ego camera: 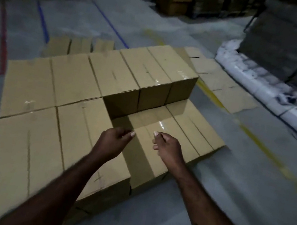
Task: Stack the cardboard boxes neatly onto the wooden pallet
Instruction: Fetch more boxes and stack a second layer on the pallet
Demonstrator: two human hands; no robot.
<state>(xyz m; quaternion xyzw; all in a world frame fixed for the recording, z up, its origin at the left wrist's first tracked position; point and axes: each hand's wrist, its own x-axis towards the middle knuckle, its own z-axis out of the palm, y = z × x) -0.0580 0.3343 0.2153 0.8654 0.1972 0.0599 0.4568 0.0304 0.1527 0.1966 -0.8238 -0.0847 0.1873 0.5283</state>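
Both forearms reach out from the bottom edge, the left forearm (59,191) crossing the near corner of the stack and the right forearm (211,215) over bare floor (247,197). Beneath and beyond the fingers lie the cardboard boxes (66,83) — a taped, tan block whose upper layer spreads away to the left of the fingers and runs on past them in a back row. Straight beyond the fingertips that layer has a gap, where the lower layer (190,127) shows, a step down. Well beyond the fingers to the right stands a wrapped load (285,41), with white wrapped bundles (261,92) along its foot. Flattened cardboard sheets (226,90) lie on the floor between those bundles and the stack. The left hand (114,139) hovers over the edge of an upper box (85,133), its fingers (132,133) loosely curled, holding nothing. The right hand (168,148) hangs just beside it, apart, over a lower box (142,156) — its fingers (156,133) likewise loosely curled and grasping nothing. Whether either hand touches cardboard cannot be told.
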